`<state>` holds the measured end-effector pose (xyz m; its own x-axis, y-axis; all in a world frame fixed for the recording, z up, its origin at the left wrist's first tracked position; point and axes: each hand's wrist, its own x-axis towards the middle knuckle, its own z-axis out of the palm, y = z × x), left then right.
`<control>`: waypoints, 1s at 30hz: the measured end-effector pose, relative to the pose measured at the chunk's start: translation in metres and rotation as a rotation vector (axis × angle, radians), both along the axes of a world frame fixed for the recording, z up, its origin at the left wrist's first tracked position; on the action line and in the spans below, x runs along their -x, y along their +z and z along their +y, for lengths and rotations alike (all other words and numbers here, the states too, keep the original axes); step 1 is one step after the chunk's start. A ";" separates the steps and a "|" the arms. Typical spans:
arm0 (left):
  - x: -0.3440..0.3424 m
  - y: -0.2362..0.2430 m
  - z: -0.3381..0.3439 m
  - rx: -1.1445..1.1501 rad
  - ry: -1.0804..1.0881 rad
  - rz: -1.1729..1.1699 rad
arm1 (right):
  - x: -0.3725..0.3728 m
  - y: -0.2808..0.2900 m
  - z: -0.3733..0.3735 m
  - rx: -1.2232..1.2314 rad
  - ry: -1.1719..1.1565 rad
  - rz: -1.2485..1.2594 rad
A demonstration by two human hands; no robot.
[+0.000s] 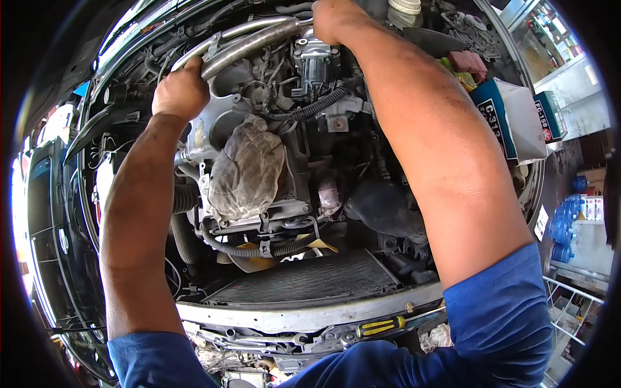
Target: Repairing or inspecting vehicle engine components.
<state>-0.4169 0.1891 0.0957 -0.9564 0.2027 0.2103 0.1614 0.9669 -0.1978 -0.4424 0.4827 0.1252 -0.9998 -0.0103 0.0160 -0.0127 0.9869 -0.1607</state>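
I am leaning over an open car engine bay. My left hand is closed around the left end of a pair of silver metal pipes that run across the top of the engine. My right hand grips the same pipes at their right end, near a grey metal engine part. Both forearms reach up from blue sleeves. A dirty grey rag is stuffed over an opening in the middle of the engine, below the pipes.
A yellow-handled screwdriver lies on the front crossmember. The radiator sits behind it. Blue and white boxes rest at the right edge of the bay. Blue water bottles stand on the floor to the right.
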 end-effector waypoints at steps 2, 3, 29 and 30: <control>0.005 -0.002 -0.004 -0.004 0.023 -0.018 | 0.007 -0.007 0.005 -0.012 0.001 -0.034; 0.008 -0.002 -0.004 -0.008 -0.008 -0.011 | 0.010 -0.013 0.006 -0.003 -0.005 -0.018; 0.000 0.036 -0.045 0.008 0.227 -0.001 | 0.001 -0.007 -0.065 0.003 0.116 0.012; 0.005 0.029 -0.047 -0.017 0.222 0.003 | 0.002 -0.006 -0.066 0.007 0.116 0.025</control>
<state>-0.4218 0.1422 0.1250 -0.9766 -0.0165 0.2144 -0.0564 0.9818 -0.1814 -0.4440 0.4168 0.1188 -0.9912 -0.1255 0.0415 -0.1306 0.9775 -0.1654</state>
